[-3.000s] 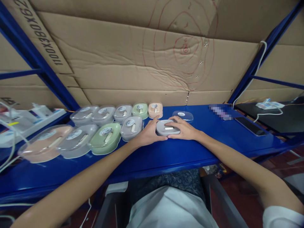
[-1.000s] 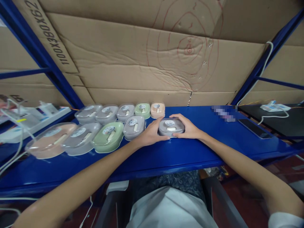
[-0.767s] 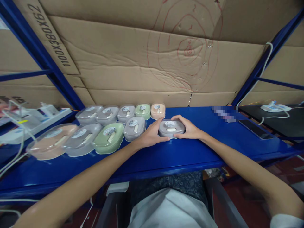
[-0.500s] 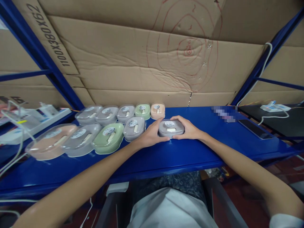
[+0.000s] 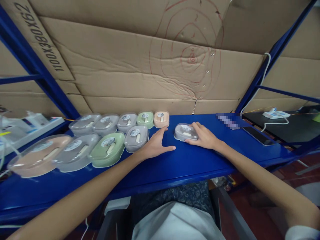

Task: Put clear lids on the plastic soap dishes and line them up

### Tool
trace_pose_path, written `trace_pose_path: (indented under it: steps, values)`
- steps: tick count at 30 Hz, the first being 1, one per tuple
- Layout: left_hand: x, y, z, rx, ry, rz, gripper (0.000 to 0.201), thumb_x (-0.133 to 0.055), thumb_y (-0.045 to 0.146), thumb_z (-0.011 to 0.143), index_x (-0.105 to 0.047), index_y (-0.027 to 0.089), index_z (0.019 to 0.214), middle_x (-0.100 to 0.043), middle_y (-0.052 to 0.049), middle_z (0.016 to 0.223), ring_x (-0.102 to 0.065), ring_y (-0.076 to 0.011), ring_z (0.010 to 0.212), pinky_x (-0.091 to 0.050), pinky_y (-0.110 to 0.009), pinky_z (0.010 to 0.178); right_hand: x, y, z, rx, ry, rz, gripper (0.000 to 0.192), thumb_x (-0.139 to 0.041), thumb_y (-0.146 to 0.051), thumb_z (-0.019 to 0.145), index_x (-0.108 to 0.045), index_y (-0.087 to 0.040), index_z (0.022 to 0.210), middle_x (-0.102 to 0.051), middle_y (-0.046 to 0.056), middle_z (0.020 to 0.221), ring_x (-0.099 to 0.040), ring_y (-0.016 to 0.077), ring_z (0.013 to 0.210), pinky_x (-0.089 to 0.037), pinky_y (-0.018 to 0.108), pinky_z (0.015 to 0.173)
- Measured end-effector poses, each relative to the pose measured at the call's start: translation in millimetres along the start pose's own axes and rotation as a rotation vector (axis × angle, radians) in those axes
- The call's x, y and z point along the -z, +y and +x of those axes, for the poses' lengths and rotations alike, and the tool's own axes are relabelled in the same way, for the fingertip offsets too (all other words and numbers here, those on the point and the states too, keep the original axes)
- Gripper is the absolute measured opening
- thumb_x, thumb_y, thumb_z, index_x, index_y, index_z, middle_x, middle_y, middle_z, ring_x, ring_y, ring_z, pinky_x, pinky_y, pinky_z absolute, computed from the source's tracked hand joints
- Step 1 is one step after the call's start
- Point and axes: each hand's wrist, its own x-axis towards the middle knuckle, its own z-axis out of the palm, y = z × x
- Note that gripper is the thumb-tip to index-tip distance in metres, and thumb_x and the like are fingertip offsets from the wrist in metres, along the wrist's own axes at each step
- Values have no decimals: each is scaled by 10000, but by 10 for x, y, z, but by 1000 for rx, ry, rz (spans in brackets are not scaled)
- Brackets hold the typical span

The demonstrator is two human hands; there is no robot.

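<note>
Nearest is the person's pale shirt [image 5: 175,221], below the front edge of the blue counter [image 5: 150,170]. Along the left of the counter runs a front row: a large peach container [image 5: 37,161], a gray container [image 5: 76,155], a green container [image 5: 107,153] and a smaller gray container [image 5: 136,138], each bearing a round label whose print is too small to read. Beside that last one, the left hand [image 5: 157,145] holds nothing, its thumb and fingers spread wide. At the middle of the counter, apart from the left hand, the right hand [image 5: 203,136] grips the right end of the held box [image 5: 183,135], thumb on the near side. This box is gray and rounded under a clear domed cover, with a white bar [image 5: 186,134] toward its near side and a round white label [image 5: 185,127], also unreadable. Its long axis runs side to side, the right end slightly nearer the person. Farther right lies a dark phone [image 5: 258,136]. A back row [image 5: 106,125] holds three gray containers, one green and one peach. Behind, cardboard [image 5: 112,80] carries red-drawn rings [image 5: 192,59] and the printing "1100X380X62".
</note>
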Motion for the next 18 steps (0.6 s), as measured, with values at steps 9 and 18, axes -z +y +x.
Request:
trace_pose_path:
  steps: [9,18]
  values:
    - [-8,-5,4,24,20,11,928,-771,590,865,-375,197,1607,-482,-204,1643,-450,-391,1539,-362,-581,1269,103,750,-105,-434,152,-627,697,-527,-719,968,-634,-76,1214,-621,340,1302,-526,516,1234,-395,674,1011]
    - [-15,0,0,23,17,4,917,-769,578,871,-377,193,1605,-481,-201,1643,-445,-396,1542,-369,-569,1268,25,1219,255,-638,164,-728,757,-513,-706,986,-607,-9,1266,-605,346,1321,-510,471,1254,-352,616,1038]
